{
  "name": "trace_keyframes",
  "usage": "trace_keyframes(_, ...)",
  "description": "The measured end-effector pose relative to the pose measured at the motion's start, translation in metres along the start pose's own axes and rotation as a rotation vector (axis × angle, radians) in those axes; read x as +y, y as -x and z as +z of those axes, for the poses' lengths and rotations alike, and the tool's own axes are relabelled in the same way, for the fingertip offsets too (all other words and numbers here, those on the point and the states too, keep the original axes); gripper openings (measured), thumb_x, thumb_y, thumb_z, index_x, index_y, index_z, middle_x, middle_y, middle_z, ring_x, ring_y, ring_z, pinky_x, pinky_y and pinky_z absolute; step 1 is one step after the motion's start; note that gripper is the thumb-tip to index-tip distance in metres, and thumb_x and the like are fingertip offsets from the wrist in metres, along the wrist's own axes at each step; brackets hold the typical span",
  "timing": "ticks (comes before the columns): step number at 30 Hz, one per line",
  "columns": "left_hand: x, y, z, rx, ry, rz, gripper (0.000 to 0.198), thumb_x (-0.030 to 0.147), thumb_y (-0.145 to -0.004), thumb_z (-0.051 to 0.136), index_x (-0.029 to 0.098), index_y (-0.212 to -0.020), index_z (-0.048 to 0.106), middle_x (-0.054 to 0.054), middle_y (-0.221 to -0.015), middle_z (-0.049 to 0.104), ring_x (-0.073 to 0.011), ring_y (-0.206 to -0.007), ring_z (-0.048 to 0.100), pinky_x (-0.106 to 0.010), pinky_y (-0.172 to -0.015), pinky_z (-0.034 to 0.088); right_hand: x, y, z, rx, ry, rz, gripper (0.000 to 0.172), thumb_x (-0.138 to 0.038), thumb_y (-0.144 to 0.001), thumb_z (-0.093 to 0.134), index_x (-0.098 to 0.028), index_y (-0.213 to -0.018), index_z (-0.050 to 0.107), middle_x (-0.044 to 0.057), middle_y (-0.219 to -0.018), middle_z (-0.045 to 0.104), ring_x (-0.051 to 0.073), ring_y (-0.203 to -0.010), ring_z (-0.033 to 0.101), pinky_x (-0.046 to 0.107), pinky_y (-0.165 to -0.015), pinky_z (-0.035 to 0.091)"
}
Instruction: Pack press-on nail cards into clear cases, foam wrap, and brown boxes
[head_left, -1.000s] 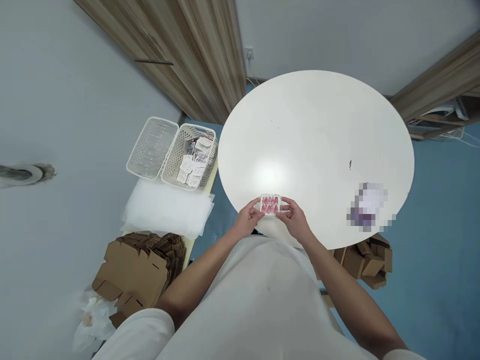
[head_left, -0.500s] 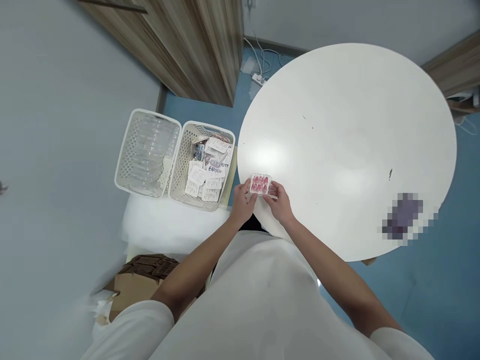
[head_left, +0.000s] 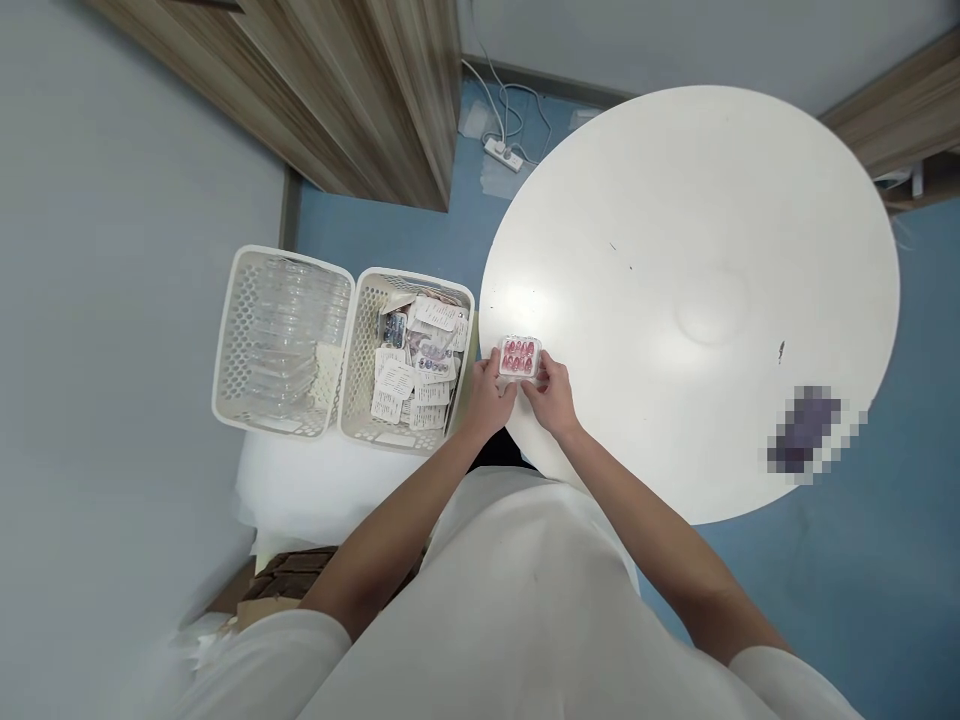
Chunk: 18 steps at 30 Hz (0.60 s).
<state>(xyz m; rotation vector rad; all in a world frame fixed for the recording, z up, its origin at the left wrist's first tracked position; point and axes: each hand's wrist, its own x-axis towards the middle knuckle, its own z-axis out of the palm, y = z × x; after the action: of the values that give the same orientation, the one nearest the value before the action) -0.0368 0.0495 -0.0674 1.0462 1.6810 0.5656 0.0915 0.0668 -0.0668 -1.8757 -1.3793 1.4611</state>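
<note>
A small clear case of pink press-on nails [head_left: 519, 356] sits between my two hands at the left edge of the round white table [head_left: 697, 280]. My left hand [head_left: 489, 393] pinches its left side. My right hand [head_left: 551, 392] pinches its right side. Both hands have their fingers closed on the case, just above the tabletop.
Two white mesh baskets stand left of the table: one [head_left: 283, 340] holds clear plastic cases, the other [head_left: 409, 358] holds packets and printed cards. White foam sheets [head_left: 315, 480] and brown cardboard [head_left: 300, 575] lie below them. A power strip [head_left: 502, 152] lies on the blue floor. A blurred patch [head_left: 814, 430] sits at the table's right.
Both hands have carried the nail case leftwards along the table's edge, closer to the baskets. My view has turned left and down, so the baskets look nearer.
</note>
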Motion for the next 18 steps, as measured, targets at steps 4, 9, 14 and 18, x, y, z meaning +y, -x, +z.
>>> trace_keyframes(4, -0.001, -0.003, 0.002, -0.022, 0.015, 0.037, 0.066, 0.02, -0.077, 0.05, 0.027, -0.136, 0.021, -0.008, -0.118, 0.032, -0.0184, -0.104, 0.043, -0.033, -0.085, 0.04, -0.001, -0.003, 0.0, 0.006, 0.047, -0.015, 0.068, -0.03, -0.072, 0.055, -0.024, -0.133, 0.025, 0.01, -0.109, 0.039, 0.022, -0.095, 0.044, 0.038, -0.075, 0.047)
trace_keyframes(9, -0.003, -0.001, 0.003, -0.03, 0.006, 0.056, 0.068, 0.02, -0.077, 0.05, 0.026, -0.136, 0.018, -0.009, -0.121, 0.03, -0.0209, -0.112, 0.037, -0.035, -0.088, 0.039, 0.0, -0.003, 0.0, -0.004, 0.083, -0.03, 0.074, -0.029, -0.071, 0.055, -0.023, -0.136, 0.019, 0.01, -0.11, 0.036, 0.022, -0.097, 0.043, 0.038, -0.076, 0.047)
trace_keyframes(14, -0.005, 0.001, 0.007, -0.007, 0.014, 0.069, 0.071, 0.018, -0.075, 0.051, 0.027, -0.137, 0.016, -0.009, -0.124, 0.028, -0.0219, -0.118, 0.033, -0.037, -0.093, 0.035, 0.004, -0.001, -0.003, -0.019, 0.106, -0.079, 0.078, -0.026, -0.07, 0.056, -0.023, -0.137, 0.016, 0.009, -0.109, 0.035, 0.02, -0.092, 0.044, 0.038, -0.077, 0.048)
trace_keyframes(18, -0.008, 0.004, 0.014, 0.049, 0.019, 0.077, 0.076, 0.018, -0.076, 0.052, 0.026, -0.138, 0.009, -0.01, -0.131, 0.023, -0.0224, -0.122, 0.03, -0.039, -0.098, 0.031, 0.008, 0.0, -0.003, -0.032, 0.114, -0.109, 0.083, -0.026, -0.069, 0.057, -0.024, -0.138, 0.01, 0.009, -0.111, 0.033, 0.021, -0.095, 0.043, 0.04, -0.079, 0.047)
